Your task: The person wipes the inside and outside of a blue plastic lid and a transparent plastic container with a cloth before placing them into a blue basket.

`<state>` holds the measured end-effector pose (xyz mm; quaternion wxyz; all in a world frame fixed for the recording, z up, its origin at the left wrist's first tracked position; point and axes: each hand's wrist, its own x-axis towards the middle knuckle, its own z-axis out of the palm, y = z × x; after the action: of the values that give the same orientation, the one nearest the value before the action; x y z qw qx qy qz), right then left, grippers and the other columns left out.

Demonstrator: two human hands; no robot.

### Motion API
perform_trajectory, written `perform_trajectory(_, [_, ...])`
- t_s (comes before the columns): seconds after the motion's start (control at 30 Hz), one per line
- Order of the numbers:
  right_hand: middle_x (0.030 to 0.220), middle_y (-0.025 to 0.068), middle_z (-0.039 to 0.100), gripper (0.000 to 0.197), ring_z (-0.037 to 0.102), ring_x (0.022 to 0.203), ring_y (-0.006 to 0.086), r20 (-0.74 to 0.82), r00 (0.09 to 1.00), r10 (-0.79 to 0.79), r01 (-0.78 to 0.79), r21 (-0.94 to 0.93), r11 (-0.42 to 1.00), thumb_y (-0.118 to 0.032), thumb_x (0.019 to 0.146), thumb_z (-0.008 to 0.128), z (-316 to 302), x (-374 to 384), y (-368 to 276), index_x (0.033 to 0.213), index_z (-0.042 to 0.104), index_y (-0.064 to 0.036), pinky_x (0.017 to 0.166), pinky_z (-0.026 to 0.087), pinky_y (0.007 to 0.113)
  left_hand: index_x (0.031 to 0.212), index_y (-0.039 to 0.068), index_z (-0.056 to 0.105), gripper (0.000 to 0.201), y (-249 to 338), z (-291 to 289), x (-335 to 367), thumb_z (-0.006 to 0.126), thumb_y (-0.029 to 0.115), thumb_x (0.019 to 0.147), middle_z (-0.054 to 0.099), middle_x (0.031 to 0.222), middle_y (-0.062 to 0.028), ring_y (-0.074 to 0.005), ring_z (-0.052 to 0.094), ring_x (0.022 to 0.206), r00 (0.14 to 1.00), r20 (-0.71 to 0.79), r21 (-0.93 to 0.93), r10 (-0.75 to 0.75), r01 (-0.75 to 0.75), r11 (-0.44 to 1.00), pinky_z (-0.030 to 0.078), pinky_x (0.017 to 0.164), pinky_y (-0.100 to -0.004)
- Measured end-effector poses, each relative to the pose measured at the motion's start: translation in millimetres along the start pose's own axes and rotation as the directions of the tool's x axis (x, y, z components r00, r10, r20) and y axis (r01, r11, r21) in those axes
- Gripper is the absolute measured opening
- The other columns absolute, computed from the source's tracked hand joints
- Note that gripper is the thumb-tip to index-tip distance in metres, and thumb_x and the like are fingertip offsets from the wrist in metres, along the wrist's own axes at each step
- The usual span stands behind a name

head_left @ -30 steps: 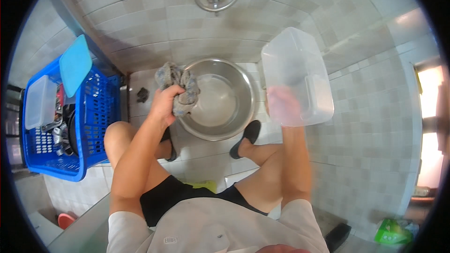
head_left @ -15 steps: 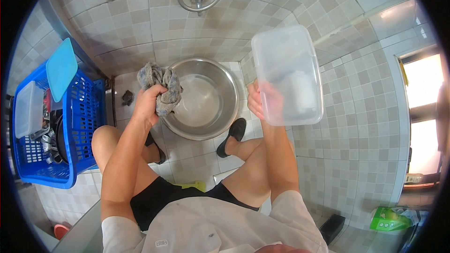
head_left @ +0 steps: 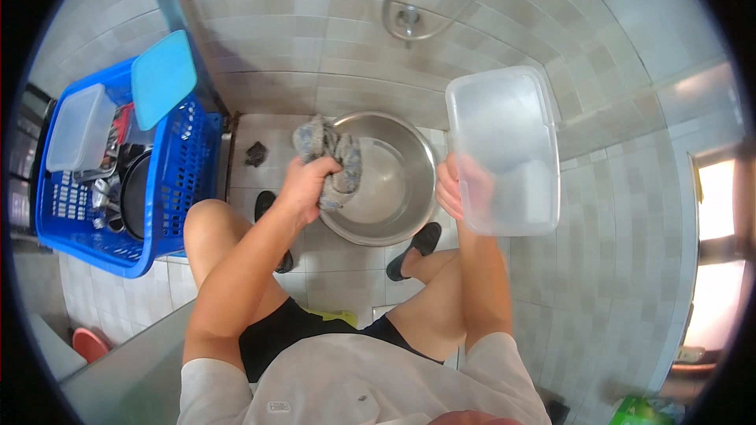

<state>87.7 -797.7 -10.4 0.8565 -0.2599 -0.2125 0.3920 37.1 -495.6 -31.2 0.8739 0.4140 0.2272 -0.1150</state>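
My left hand (head_left: 305, 185) is closed round a bunched grey cloth (head_left: 343, 171), which hangs over the left rim of a round metal basin (head_left: 387, 189) on the tiled floor. With my right hand (head_left: 450, 189) I grip the left side of a translucent rectangular plastic container (head_left: 504, 122), held up to the right of the basin. Some of the right fingers show dimly through its plastic. The inside of the basin looks pale; whether it holds water is hard to tell.
On the left stands a blue plastic basket (head_left: 130, 266) with a black pan (head_left: 135, 197), metal utensils, a clear box (head_left: 77, 130) and a blue lid (head_left: 164, 79). A shower hose (head_left: 387, 1) hangs on the tiled wall ahead. A red bowl (head_left: 90, 344) sits at lower left.
The view has swung left, so the basket, basin and hose appear further right. Both hands keep hold of the cloth and the container.
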Motion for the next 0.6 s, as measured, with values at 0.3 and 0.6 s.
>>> perform_trajectory(0.3, [0.071, 0.0073, 0.049, 0.016, 0.05, 0.051, 0.0203, -0.541, 0.84, -0.042, -0.088, -0.213, 0.973, -0.024, 0.096, 0.054, 34, 22, 34, 0.088, 0.052, -0.01, 0.039, 0.04, 0.033, 0.11, -0.001, 0.065, 0.038, -24, -21, 16, 0.07, 0.009, 0.073, 0.068, 0.095, -0.0133, -0.0238, 0.066, 0.078, 0.996, -0.06, 0.116, 0.063, -0.056, 0.992, 0.055, 0.071, -0.04])
perform_trajectory(0.6, [0.085, 0.0066, 0.06, 0.011, 0.06, 0.072, 0.0176, -0.637, 0.71, -0.299, -0.15, -0.552, 0.82, -0.014, 0.095, 0.055, 37, 63, 72, 0.099, 0.059, -0.0052, 0.062, 0.051, 0.031, 0.117, -0.001, 0.062, 0.048, -41, -26, 14, 0.073, 0.018, 0.073, 0.069, 0.103, -0.021, -0.0294, 0.068, 0.095, 0.997, -0.077, 0.484, -0.01, 0.047, 0.874, 0.053, 0.085, -0.0383])
